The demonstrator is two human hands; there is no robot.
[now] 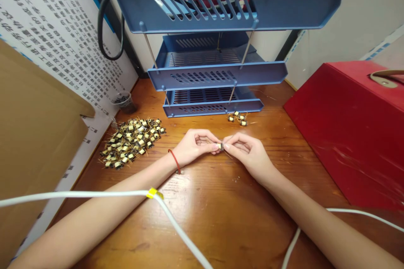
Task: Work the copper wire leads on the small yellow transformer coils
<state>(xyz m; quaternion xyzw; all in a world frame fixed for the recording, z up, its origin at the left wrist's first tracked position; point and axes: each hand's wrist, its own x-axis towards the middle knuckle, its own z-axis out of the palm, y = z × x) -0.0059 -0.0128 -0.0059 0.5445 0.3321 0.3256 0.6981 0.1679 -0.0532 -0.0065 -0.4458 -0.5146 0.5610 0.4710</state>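
Observation:
Between my fingertips, a little above the wooden table [202,201], is a small transformer [219,146] with a pale yellow wrap, a black base and thin wires. My left hand [198,146] pinches it from the left, thumb and fingers closed. From the right, the fingertips of my right hand [244,149] close on its pin and wire end; exactly what they pinch is too small to make out. A large pile of like transformers [132,138] lies left of my left hand. Several more transformers [238,117] form a small group just beyond my right hand.
A blue three-tier tray rack [217,76] stands at the back. A clear cup [124,101] of small dark parts sits behind the pile. To the right is a red box [344,122], to the left brown cardboard [38,155]. A white cable [183,235] crosses in front.

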